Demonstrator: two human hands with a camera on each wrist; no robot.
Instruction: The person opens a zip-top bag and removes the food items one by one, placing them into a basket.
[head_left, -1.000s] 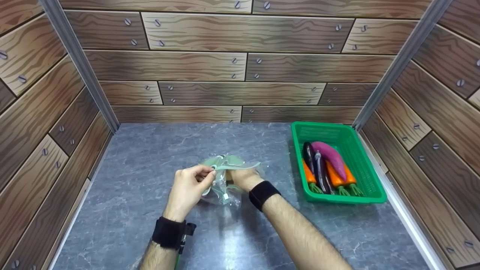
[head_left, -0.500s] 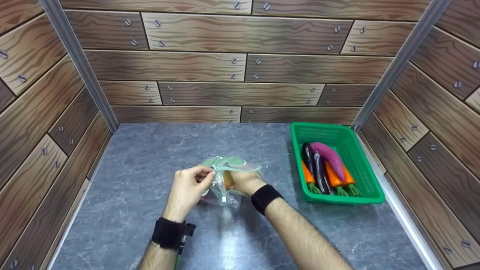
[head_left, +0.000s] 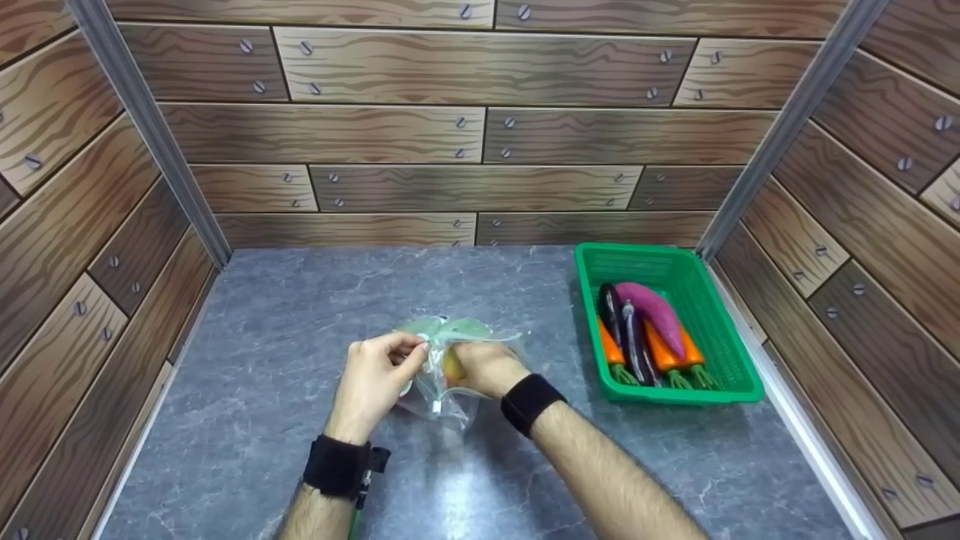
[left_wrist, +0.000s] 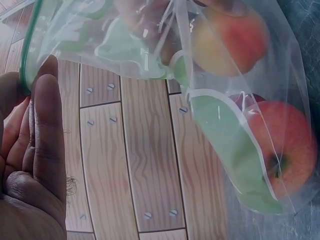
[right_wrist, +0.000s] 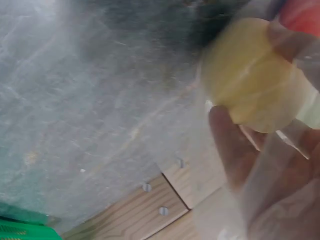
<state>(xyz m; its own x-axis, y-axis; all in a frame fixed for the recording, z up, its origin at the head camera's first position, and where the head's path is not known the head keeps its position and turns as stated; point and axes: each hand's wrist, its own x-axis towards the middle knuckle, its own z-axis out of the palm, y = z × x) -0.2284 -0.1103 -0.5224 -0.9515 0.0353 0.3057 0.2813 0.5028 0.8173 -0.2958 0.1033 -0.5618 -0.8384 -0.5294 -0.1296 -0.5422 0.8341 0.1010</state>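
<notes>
My left hand (head_left: pixel 375 376) pinches the rim of a clear resealable bag (left_wrist: pixel 222 132) with green printing between thumb and fingertips. The bag's mouth is spread apart. My right hand (head_left: pixel 491 369) reaches inside, its fingers largely hidden by plastic in the head view. It grips a yellow-and-red apple (right_wrist: pixel 252 75), fingers and thumb around it in the right wrist view. That apple is seen through the plastic in the left wrist view. Below it, a red apple (left_wrist: pixel 290 150) with its stem showing lies in the bag. A dark red fruit, mostly hidden, is behind the red apple.
A green basket (head_left: pixel 724 397) stands on the right of the grey tabletop (head_left: pixel 315 292). It contains carrots (head_left: pixel 611 346), dark eggplants (head_left: pixel 636 345) and a purple-pink sweet potato (head_left: pixel 652 307). Wood-patterned walls (head_left: pixel 390 135) enclose the back and sides.
The yellow-and-red apple has come into clearer view beside my right hand, which has shifted slightly toward me. The bag's front has spread a little. My left hand keeps its pinch on the rim.
</notes>
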